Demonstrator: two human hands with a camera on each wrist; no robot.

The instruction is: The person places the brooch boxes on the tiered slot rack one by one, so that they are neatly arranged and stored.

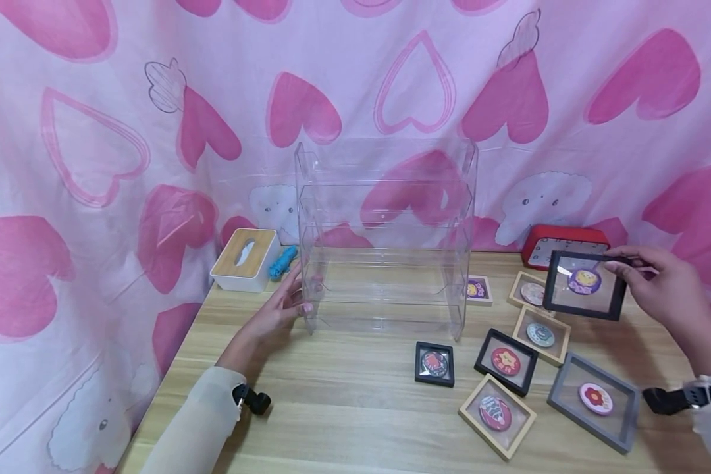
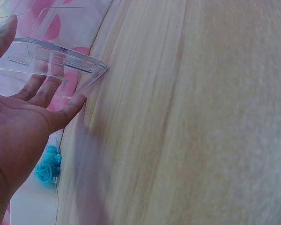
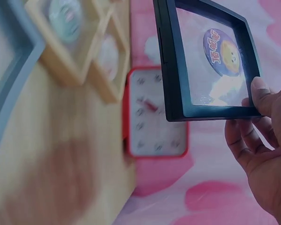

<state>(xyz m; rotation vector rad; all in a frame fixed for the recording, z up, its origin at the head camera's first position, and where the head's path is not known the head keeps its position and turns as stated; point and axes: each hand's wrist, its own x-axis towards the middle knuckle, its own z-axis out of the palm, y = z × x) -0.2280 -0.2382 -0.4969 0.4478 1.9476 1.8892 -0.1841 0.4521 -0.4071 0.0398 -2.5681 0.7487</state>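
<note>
Shows nearest on the surface (image 1: 338,421) a wooden frame (image 1: 514,422) and a grey frame (image 1: 577,378), then a small black frame (image 1: 434,363) and a larger black frame (image 1: 505,361). Beyond these, pinches the raised frame (image 1: 607,296), black with a purple badge (image 1: 584,281), by its right edge in the right grip (image 1: 663,283), above the surface's right side. Rests the left grip (image 1: 275,309), fingers loosely spread, against the clear rack's (image 1: 384,249) left side. Farther back, includes a red clock (image 3: 157,124) and a blue rope (image 1: 283,263) beside a tissue box (image 1: 245,261), before a heart-printed curtain (image 1: 355,72).
</note>
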